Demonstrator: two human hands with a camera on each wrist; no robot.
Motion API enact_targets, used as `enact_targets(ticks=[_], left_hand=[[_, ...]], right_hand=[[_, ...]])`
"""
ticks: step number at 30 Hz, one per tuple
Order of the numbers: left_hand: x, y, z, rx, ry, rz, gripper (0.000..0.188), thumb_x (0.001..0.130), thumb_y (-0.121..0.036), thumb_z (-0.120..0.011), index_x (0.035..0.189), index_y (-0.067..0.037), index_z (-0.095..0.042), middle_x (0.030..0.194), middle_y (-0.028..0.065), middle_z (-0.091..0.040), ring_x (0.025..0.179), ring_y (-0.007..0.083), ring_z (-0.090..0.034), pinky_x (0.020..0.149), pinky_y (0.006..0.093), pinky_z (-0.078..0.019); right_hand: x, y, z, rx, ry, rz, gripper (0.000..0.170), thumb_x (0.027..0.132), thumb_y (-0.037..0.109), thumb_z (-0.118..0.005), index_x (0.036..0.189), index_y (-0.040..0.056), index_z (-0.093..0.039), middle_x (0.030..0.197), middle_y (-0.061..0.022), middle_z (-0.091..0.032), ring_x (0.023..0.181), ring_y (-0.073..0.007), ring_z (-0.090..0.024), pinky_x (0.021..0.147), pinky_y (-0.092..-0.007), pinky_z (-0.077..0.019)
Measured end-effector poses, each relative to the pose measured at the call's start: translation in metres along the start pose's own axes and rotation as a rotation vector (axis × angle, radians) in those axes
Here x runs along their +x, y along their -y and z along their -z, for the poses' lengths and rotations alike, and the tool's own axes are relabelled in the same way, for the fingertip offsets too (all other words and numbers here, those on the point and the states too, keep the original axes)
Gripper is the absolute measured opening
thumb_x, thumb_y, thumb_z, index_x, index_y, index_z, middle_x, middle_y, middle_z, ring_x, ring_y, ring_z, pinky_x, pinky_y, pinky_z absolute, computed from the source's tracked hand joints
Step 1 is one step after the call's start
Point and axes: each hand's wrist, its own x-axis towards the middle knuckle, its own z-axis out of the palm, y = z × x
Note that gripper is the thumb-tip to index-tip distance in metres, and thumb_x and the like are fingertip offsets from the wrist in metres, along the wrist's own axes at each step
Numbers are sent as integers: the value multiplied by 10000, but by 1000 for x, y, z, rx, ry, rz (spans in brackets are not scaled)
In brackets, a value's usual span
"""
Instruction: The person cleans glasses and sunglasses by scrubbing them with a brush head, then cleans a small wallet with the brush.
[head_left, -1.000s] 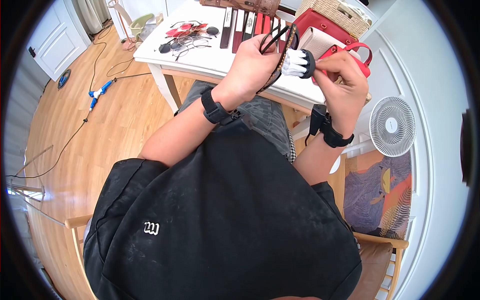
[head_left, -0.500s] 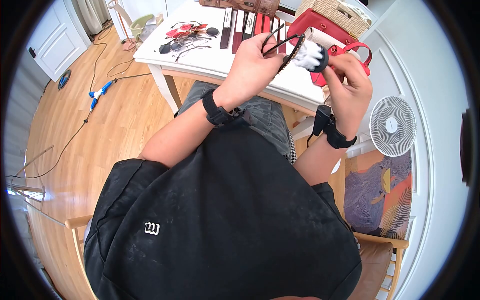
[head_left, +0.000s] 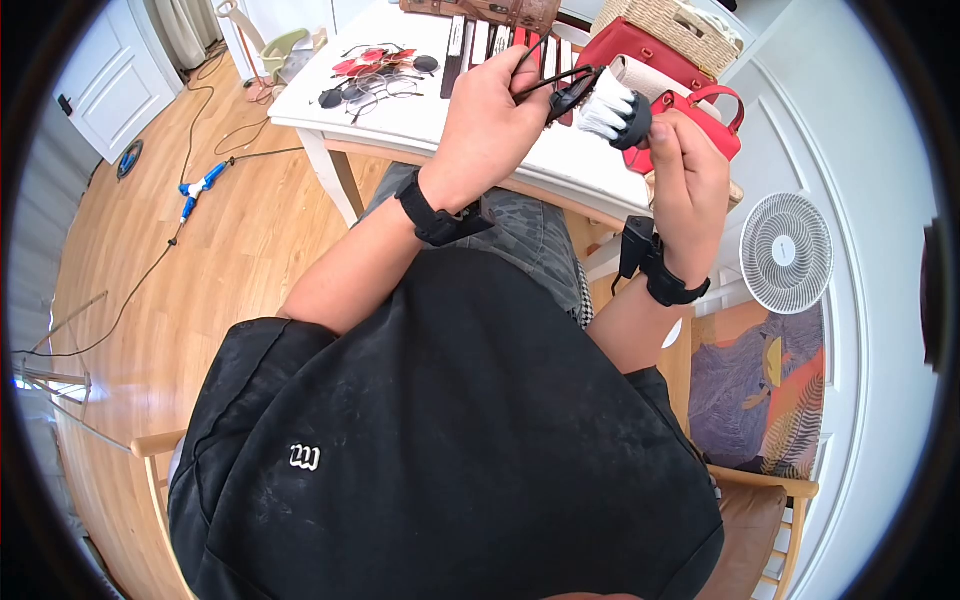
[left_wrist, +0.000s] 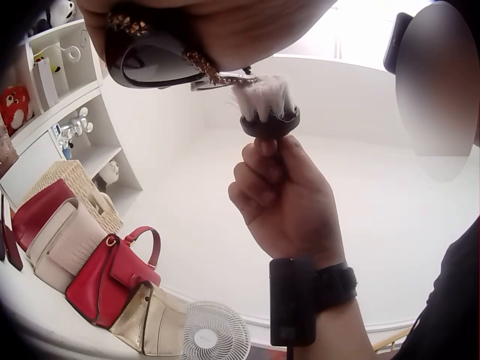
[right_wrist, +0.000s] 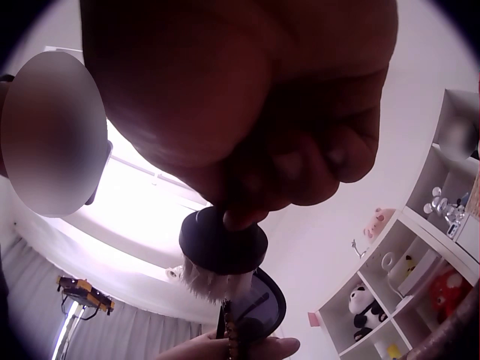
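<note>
My left hand (head_left: 485, 130) holds a pair of sunglasses (head_left: 572, 97) above the table, one thin black temple sticking up past the fingers. A dark lens (left_wrist: 150, 64) and a gold-brown patterned rim show in the left wrist view. My right hand (head_left: 692, 185) pinches a round brush (head_left: 612, 108) by its black base, thumb and fingers at the back. Its white bristles point toward the glasses, right at the rim. Seen from the right wrist, the bristles (right_wrist: 214, 281) overlap the rim and a lens (right_wrist: 261, 306). The left fingertips are partly hidden in the head view.
On the white table (head_left: 420, 125) lie several glasses (head_left: 370, 85) and a row of dark and red cases (head_left: 475, 62). Red handbags (head_left: 700, 122), a woven basket (head_left: 680, 35) and a brown trunk (head_left: 490, 10) stand behind. A white fan (head_left: 787, 252) is at the right.
The sunglasses have turned in my left hand and now show more edge-on. My right hand has tilted the brush, bristles now facing up and left, and its thumb shows more.
</note>
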Motion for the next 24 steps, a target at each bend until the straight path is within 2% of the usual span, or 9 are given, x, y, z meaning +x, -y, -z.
enact_targets(ticks=[4,6,7,8,9,19,21,22,24], left_hand=[[-1,-2,0,-88,13,75,339,937,-9,-681,787,-71,-384,678,-30,-400,660,55,-356,546,268,-344],[-2,-1,-2,-272,38,156,296,937,-3,-662,800,-77,-411,712,-45,-414,668,47,-354,545,263,-336],[-1,-1,-1,-271,38,155,296,937,-3,-662,800,-77,-411,712,-45,-414,668,47,-354,545,263,-336],[-1,-1,0,-284,28,187,280,936,-6,-665,803,-65,-426,710,-40,-459,660,51,-400,555,273,-383],[-1,-1,0,-296,18,218,264,934,-9,-668,806,-53,-442,708,-35,-505,651,55,-446,566,284,-430],[1,7,1,-328,0,187,228,941,-16,-688,830,-58,-494,741,-40,-499,709,51,-419,618,256,-399],[-2,1,-2,-396,-2,235,159,959,9,-600,838,-73,-537,783,-72,-443,729,39,-358,643,234,-342],[-2,-1,-2,-397,1,235,159,959,9,-600,838,-73,-537,783,-72,-443,729,39,-358,643,234,-342],[-2,-3,-1,-436,12,300,109,985,2,-587,890,-53,-588,807,-67,-503,748,24,-471,688,233,-427]], right_hand=[[2,-2,-11,6,-42,5,251,1045,185,-623,913,-25,-657,704,-74,-561,637,-162,-500,600,-311,-411],[3,0,-17,-14,-38,32,258,1041,177,-626,881,-24,-630,677,-81,-505,610,-175,-461,581,-328,-389],[3,3,-18,-14,-27,25,266,1028,163,-635,842,-24,-605,672,-93,-478,598,-187,-449,574,-334,-379],[3,6,-19,-14,-27,25,266,1028,163,-635,842,-24,-605,672,-93,-478,598,-187,-449,574,-334,-379],[4,8,-19,-26,22,29,267,1019,158,-641,828,-24,-598,672,-97,-478,599,-190,-450,574,-334,-377],[4,-6,-17,45,293,11,324,1002,192,-637,784,-29,-544,665,-131,-470,595,-240,-449,570,-374,-365],[5,-5,-16,50,335,14,329,1004,196,-633,783,-30,-538,665,-134,-464,594,-250,-448,571,-377,-368],[5,-1,-14,50,367,-5,328,1005,199,-629,787,-29,-541,665,-141,-467,592,-263,-446,573,-382,-373],[5,1,-15,52,399,-25,327,1007,202,-626,791,-28,-543,665,-147,-470,591,-275,-444,576,-387,-378]])
